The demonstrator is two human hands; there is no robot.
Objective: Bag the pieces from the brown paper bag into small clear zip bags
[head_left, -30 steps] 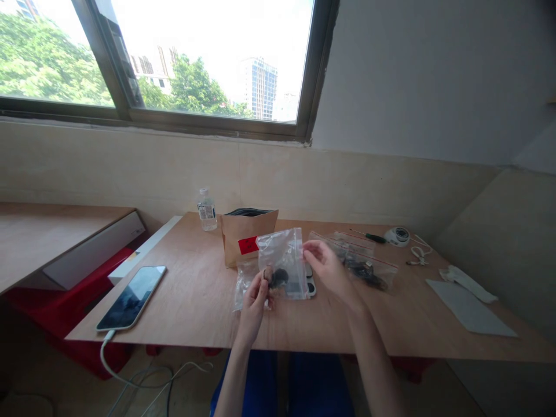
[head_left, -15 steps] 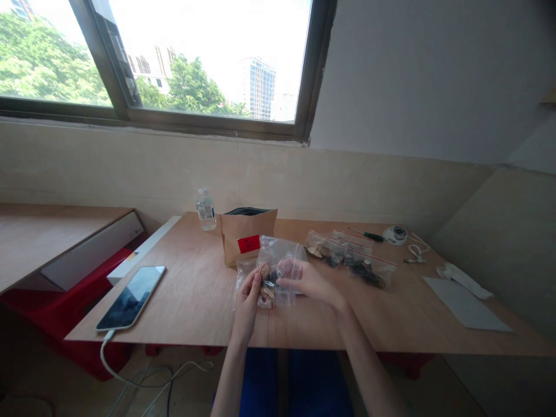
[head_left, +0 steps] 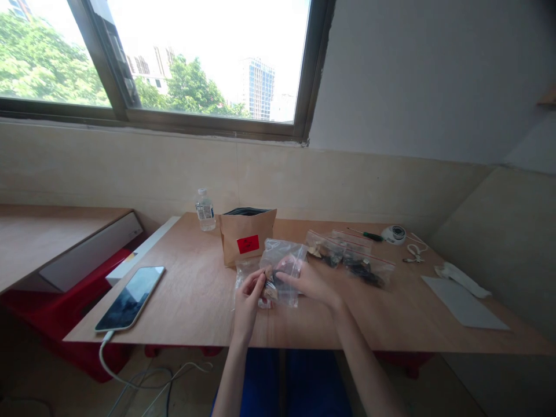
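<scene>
A clear zip bag (head_left: 284,250) with tan and dark small parts in it is between my hands, over the front middle of the table. My left hand (head_left: 251,292) pinches the bag's left side, around a tan piece. From the right, my right hand (head_left: 306,282) is closed on the bag, its fingertips partly covered by the shiny plastic. Another clear plastic bag (head_left: 244,271) lies beneath, by my left hand. Just behind stands an open brown paper pouch (head_left: 247,229) with a red label.
Several zip bags of dark and tan parts (head_left: 365,269) lie to the right. Behind them are a green-handled screwdriver (head_left: 372,236) and a white dome camera (head_left: 394,234). A water bottle (head_left: 205,211) stands at the back left, a phone (head_left: 131,298) on a cable at front left, a white sheet (head_left: 463,304) at right.
The bag has tilted and shifted slightly to the right between my hands. My left fingers have moved a little right and down; both hands keep hold.
</scene>
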